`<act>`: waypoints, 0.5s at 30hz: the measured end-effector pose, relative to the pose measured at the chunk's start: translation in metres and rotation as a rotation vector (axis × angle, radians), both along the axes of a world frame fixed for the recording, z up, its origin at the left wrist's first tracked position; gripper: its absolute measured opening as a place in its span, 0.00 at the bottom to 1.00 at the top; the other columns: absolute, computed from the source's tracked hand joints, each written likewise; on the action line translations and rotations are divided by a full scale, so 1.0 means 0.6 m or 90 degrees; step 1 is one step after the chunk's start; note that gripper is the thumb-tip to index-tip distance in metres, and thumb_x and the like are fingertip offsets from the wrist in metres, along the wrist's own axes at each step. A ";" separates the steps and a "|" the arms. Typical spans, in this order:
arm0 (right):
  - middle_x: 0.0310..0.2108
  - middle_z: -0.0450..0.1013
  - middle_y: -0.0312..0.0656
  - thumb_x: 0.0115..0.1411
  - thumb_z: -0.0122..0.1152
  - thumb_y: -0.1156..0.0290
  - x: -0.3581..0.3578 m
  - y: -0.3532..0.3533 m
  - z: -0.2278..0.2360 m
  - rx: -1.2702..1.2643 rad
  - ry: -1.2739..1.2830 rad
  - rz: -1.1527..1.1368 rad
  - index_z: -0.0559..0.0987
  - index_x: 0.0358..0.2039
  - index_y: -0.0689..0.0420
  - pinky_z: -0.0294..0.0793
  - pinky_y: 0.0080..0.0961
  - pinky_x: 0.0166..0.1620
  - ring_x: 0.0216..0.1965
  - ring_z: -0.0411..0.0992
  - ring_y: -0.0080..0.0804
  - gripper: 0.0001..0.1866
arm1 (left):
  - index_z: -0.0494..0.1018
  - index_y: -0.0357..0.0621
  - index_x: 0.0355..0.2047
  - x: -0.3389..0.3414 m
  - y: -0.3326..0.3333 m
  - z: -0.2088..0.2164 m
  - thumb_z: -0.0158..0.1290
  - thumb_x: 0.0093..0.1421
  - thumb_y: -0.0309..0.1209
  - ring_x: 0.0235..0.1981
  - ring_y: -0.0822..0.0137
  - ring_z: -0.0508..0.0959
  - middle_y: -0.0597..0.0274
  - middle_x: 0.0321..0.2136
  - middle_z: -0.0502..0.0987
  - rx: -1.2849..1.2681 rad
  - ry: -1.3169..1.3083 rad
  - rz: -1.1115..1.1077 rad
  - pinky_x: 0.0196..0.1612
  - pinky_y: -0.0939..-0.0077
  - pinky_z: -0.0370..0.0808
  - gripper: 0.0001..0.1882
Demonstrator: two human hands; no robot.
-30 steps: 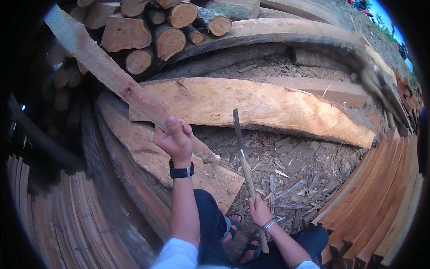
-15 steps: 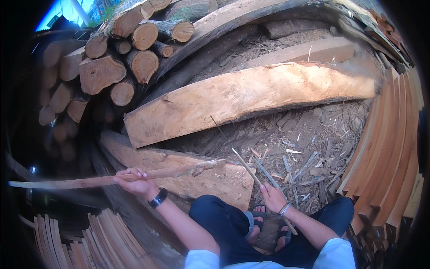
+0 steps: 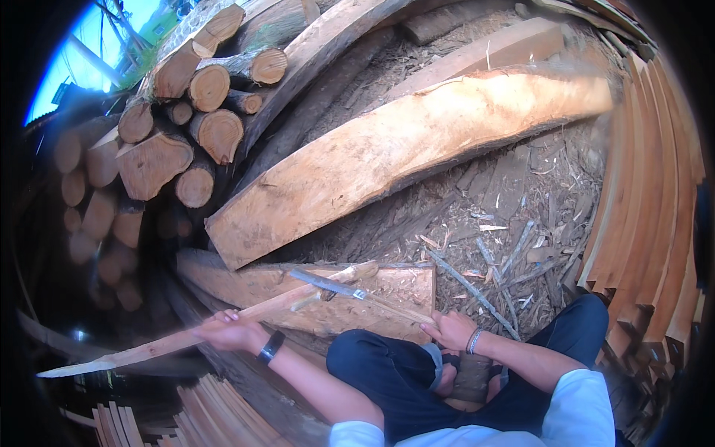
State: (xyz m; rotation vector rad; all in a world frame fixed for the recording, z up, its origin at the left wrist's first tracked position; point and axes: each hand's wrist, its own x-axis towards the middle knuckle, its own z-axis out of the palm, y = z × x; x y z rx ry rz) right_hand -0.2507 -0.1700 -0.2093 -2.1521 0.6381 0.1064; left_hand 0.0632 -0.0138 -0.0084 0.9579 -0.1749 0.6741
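My left hand (image 3: 232,332) is wrapped round a long, slightly curved wooden stick (image 3: 160,346), which slants from a tapered pale end at the lower left up to the right. Closed on the wooden handle of a long-handled knife (image 3: 328,284), my right hand (image 3: 450,328) is in front of my knees. The grey blade points left and crosses the stick near its far end, by a forked stub; whether it touches the wood I cannot tell. Both tools lie over a flat sawn slab (image 3: 406,287) on the ground.
Beyond is a long thick plank (image 3: 417,153). Cut logs (image 3: 211,87) are piled at the far left. Stacked boards (image 3: 644,216) stand along the right, more slats (image 3: 216,417) at the lower left. Bark, chips and thin branches (image 3: 477,290) litter the ground.
The knife has swung from pointing up and away to pointing left across the stick. My right hand has moved a little lower; the stick's left end has dropped. The view has shifted slightly.
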 end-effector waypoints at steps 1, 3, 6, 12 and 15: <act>0.18 0.72 0.60 0.63 0.45 0.47 0.000 -0.004 -0.007 0.010 -0.004 -0.008 0.72 0.35 0.67 0.74 0.50 0.33 0.26 0.74 0.61 0.29 | 0.62 0.44 0.24 -0.007 -0.010 0.004 0.38 0.66 0.55 0.10 0.76 0.58 0.67 0.10 0.57 0.006 -0.008 0.002 0.13 0.85 0.56 0.27; 0.18 0.71 0.60 0.63 0.46 0.46 -0.002 -0.010 -0.020 0.028 -0.012 -0.024 0.74 0.34 0.66 0.74 0.49 0.33 0.26 0.74 0.61 0.29 | 0.63 0.44 0.23 -0.024 -0.031 0.008 0.38 0.66 0.54 0.10 0.76 0.58 0.67 0.10 0.57 0.008 -0.002 -0.007 0.13 0.85 0.57 0.27; 0.17 0.71 0.60 0.62 0.49 0.50 -0.006 -0.015 0.005 0.102 -0.086 -0.085 0.74 0.33 0.65 0.73 0.48 0.33 0.25 0.73 0.61 0.26 | 0.63 0.44 0.22 -0.028 -0.031 0.012 0.38 0.66 0.54 0.11 0.75 0.59 0.67 0.11 0.58 0.017 -0.004 -0.013 0.13 0.84 0.57 0.27; 0.18 0.71 0.60 0.63 0.50 0.60 -0.022 -0.057 0.027 -0.005 -0.112 -0.099 0.68 0.35 0.61 0.73 0.50 0.32 0.25 0.72 0.62 0.15 | 0.64 0.43 0.23 -0.030 -0.029 0.014 0.37 0.66 0.56 0.14 0.75 0.61 0.68 0.13 0.58 0.027 0.020 -0.053 0.18 0.83 0.60 0.28; 0.19 0.72 0.59 0.64 0.47 0.62 -0.025 -0.043 -0.009 -0.021 -0.059 -0.070 0.65 0.40 0.59 0.73 0.53 0.33 0.26 0.72 0.64 0.13 | 0.65 0.43 0.24 -0.038 -0.038 0.016 0.36 0.66 0.56 0.16 0.75 0.61 0.68 0.14 0.58 0.044 0.018 -0.100 0.20 0.82 0.61 0.29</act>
